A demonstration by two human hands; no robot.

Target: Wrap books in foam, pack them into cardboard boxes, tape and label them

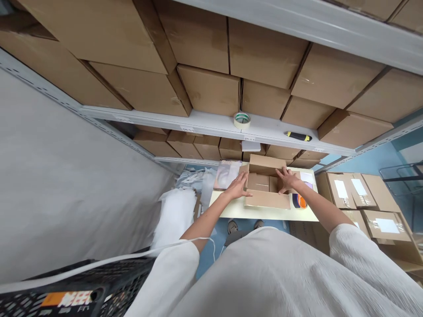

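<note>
An open cardboard box [267,200] lies on a pale yellow table [264,213], its flaps spread, with smaller brown cardboard pieces or boxes [259,182] inside. My left hand [238,186] rests at the box's left side, fingers spread. On the right side, my right hand [287,179] has its fingers apart over the edge of the box. Just right of the box, below my right wrist, sits an orange and dark tape roll [301,201]. A printed sheet or packet [227,174] lies left of the box.
Above the table, a metal shelf [211,123] holds a tape roll [242,120], a yellow-black cutter [298,136] and several boxes. Labelled cartons [353,190] stand right. A black crate [115,286] and white cable [109,261] are lower left.
</note>
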